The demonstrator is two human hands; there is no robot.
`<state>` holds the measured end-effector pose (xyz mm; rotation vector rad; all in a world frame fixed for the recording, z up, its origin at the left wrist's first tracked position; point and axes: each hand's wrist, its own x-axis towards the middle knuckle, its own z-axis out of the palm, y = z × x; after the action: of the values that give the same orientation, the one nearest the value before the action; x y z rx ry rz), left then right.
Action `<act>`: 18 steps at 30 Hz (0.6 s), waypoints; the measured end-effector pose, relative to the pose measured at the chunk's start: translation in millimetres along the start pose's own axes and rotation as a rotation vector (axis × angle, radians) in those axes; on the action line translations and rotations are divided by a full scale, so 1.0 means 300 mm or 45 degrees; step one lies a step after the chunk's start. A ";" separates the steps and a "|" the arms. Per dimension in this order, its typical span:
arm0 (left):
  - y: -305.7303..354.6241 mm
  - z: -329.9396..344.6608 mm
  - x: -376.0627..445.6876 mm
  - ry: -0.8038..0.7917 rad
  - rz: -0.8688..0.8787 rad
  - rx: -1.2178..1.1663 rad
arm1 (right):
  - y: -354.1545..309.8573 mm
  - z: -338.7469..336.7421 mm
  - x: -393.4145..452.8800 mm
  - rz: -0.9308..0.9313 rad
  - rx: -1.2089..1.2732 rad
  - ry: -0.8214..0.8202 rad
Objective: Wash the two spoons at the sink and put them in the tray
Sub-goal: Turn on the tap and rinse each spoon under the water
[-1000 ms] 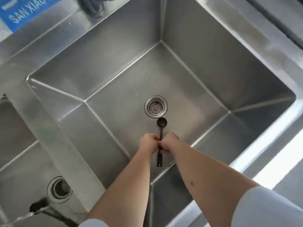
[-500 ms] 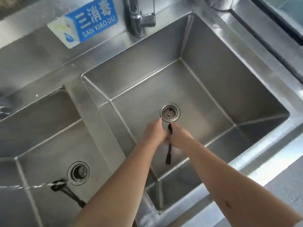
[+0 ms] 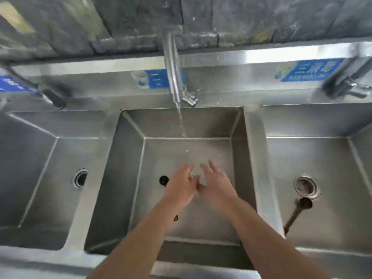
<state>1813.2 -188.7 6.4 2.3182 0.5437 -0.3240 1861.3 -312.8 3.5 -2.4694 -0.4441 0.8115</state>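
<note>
One dark spoon (image 3: 297,213) lies on the floor of the right sink basin (image 3: 314,158), its bowl just below that drain. A second dark spoon (image 3: 164,180) lies in the middle sink basin (image 3: 213,150); only its bowl shows, left of my left hand, and the handle is mostly hidden under my forearm. My left hand (image 3: 181,188) and right hand (image 3: 217,186) hover side by side over the middle basin, fingers spread, holding nothing. Water runs from the middle faucet (image 3: 173,77) and lands beyond my fingertips. No tray is in view.
A third basin (image 3: 40,158) with a drain sits at the left. Further taps stand at the far left (image 3: 52,99) and far right (image 3: 346,87). Blue labels are stuck on the steel backsplash (image 3: 231,63), below a dark stone wall.
Both hands held a dark spoon over the right basin; that spoon now lies by its drain. My hands have let go and moved left over the middle basin. The view has shifted left and up.
</note>
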 end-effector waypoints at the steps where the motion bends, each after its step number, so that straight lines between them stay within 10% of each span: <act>1: -0.074 -0.019 -0.004 0.000 -0.088 -0.026 | -0.045 0.067 0.028 0.005 0.000 -0.063; 9: -0.588 0.069 0.116 -0.172 -0.530 -0.213 | -0.138 0.569 0.293 0.196 0.073 -0.448; 18: -0.852 0.285 0.268 -0.164 -0.810 -0.507 | -0.012 0.880 0.420 0.282 0.170 -0.332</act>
<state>1757.4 -59.3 -237.0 1.6847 1.1613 -0.5950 1793.4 -160.0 -236.6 -2.3244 -0.1985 1.2212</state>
